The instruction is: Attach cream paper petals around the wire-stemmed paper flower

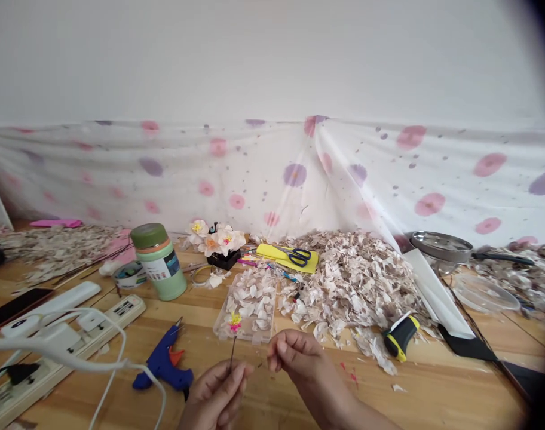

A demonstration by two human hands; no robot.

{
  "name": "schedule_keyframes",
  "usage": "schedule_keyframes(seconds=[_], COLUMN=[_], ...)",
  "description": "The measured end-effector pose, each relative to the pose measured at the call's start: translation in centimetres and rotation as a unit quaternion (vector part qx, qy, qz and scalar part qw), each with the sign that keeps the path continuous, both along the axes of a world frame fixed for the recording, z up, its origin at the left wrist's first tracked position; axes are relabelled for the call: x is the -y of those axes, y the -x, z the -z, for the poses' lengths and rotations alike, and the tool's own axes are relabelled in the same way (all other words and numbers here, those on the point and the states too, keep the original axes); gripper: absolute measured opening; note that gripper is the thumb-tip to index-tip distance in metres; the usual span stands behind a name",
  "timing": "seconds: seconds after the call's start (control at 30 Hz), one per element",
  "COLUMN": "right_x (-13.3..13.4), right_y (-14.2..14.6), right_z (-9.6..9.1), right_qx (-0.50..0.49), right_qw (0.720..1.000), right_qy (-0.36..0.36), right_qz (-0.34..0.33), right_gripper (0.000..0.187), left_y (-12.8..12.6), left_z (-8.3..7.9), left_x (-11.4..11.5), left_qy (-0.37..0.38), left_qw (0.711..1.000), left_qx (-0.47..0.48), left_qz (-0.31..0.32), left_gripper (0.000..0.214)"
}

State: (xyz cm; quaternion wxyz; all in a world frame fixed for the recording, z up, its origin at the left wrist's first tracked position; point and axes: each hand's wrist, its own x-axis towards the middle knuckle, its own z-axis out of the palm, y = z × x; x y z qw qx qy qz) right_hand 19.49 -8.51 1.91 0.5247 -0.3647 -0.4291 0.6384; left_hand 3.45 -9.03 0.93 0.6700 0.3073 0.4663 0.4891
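My left hand (pixel 219 394) pinches a thin dark wire stem (pixel 233 349). Its top carries a small yellow and pink flower centre (pixel 235 322). Just to the right, my right hand (pixel 306 361) has thumb and fingertips pressed together; what they hold, if anything, is too small to make out. A tiny dark bit shows between the two hands. Beyond them is a clear plastic box (pixel 219 319) with pale, petal-like flakes inside. A blue hot glue gun (pixel 165 364) lies left of my left hand.
Behind are a flake heap (pixel 366 280), scissors (pixel 297 257) on yellow paper, and finished flowers (pixel 223 240). Left stand a green flask (pixel 160 263) and a power strip (pixel 129 307) with white cables. A yellow-black cutter (pixel 401 339) and metal bowl (pixel 440 246) are right.
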Motion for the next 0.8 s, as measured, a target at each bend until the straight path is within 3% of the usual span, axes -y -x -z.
schedule_keyframes(seconds=[0.1,0.23,0.47,0.57,0.67,0.8], right_x=[-0.1,-0.1,0.6,0.8,0.7,0.2], right_y=[0.4,0.8,0.7,0.2,-0.4,-1.4], right_z=[1.2,2.2,1.0,0.2,-0.3,1.3], right_qx=[0.028,0.102,0.23,0.257,0.289,0.352], right_qw=[1.0,0.988,0.951,0.937,0.928,0.904], right_qy=[-0.009,-0.114,-0.199,-0.229,-0.232,-0.244], right_qz=[-0.002,0.023,0.056,0.063,0.049,-0.012], right_gripper=[0.031,0.035,0.029,0.03,0.029,0.042], left_y=[-0.1,-0.5,-0.9,-0.4,0.7,2.2], left_z=[0.5,1.2,2.1,1.5,0.5,-0.6], left_x=[0.0,0.1,0.0,-0.1,-0.1,0.0], left_qy=[0.002,-0.009,-0.074,-0.083,-0.047,-0.037], left_qw=[1.0,0.999,0.994,0.992,0.995,0.997], left_qx=[0.008,0.002,-0.051,-0.082,-0.086,-0.056], left_qz=[0.015,0.045,0.067,0.046,-0.001,-0.049], left_gripper=[0.043,0.043,0.037,0.034,0.036,0.036])
